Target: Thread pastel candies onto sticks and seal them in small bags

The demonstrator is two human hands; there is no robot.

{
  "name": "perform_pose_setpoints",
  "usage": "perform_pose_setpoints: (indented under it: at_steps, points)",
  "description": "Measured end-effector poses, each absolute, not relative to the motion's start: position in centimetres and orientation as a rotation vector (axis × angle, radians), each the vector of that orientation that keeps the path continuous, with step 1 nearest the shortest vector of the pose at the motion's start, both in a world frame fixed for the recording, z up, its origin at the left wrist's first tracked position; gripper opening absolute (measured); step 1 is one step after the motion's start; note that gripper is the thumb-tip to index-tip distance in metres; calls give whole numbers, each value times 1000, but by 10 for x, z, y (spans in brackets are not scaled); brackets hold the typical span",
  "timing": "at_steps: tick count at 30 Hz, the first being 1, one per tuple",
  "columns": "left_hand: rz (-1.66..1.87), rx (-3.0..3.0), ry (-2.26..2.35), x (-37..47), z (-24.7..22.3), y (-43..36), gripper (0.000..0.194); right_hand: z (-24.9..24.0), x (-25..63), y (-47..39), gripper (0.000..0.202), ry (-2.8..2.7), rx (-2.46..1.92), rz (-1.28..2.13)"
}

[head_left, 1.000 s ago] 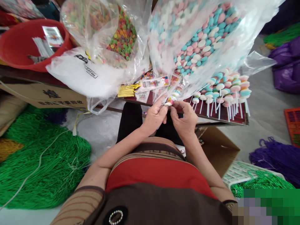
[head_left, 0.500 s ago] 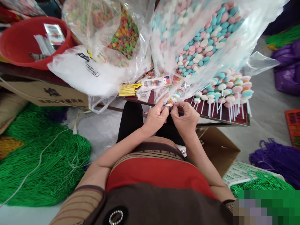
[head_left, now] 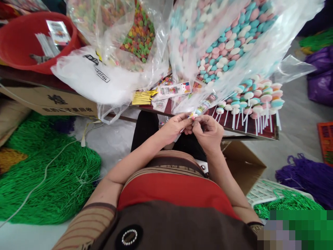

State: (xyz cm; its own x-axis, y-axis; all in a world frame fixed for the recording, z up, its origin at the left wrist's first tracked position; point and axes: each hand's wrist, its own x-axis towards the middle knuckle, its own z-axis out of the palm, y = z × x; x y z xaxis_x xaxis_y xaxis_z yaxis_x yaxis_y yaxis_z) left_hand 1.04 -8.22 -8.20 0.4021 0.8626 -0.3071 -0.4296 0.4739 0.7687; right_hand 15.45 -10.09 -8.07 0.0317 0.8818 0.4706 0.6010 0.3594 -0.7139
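Just off the table's front edge, my left hand is closed in a pinch round the lower end of a marshmallow lollipop. The lollipop is sheathed in a clear printed bag and tilts up to the right, its white stick pointing down past my left fingers. My right hand pinches at the gathered neck of the bag, beside the left fingertips. Whether a tie is between the right fingers is too small to tell. Left of the hands lie yellow twist ties and flat printed bags.
Many unwrapped marshmallow lollipops lie at the right of the table. Behind stand large clear bags of marshmallows and ring candies. A red basin is at left; an open carton sits below right.
The wrapped lollipop has turned and slid slightly right and is more visible. My left index finger has folded down from pointing forward, and both hands remain close together at the bag's neck.
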Motion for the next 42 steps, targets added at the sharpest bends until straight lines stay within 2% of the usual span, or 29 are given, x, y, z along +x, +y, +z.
perform_pose_setpoints:
  at_steps: [4,6,9,13,17,22,26,30,33,38,42]
  points:
    - [1013,666,836,10,-88,-83,33,-75,150,-98,9,-1864,-1246,208]
    - [1084,682,863,11,-91,-83,32,-76,148,-99,9,-1873,-1220,246]
    - [1180,720,928,12,-92,-80,28,-80,144,-104,3,-1633,-1270,548]
    - [1246,712,943,11,-90,-77,29,-86,134,-112,21,-1329,-1212,1090]
    - [1206,655,931,12,-90,-80,36,-86,123,-113,27,-1315,-1164,1281]
    - [1176,718,935,12,-94,-84,41,-87,119,-111,30,-1274,-1131,1301]
    - [1312,1132,1102,1,-95,-82,43,-88,124,-113,33,-1289,-1163,1320]
    - [1360,1884,1229,-15,-93,-77,33,-84,132,-113,28,-1447,-1271,1149]
    - [1367,2227,1237,-20,-94,-76,30,-80,135,-112,26,-1534,-1324,1022]
    - [1531,2434,1299,-16,-95,-76,20,-78,134,-113,26,-1524,-1393,889]
    - [1525,2446,1394,-14,-93,-74,17,-79,134,-113,24,-1504,-1391,844]
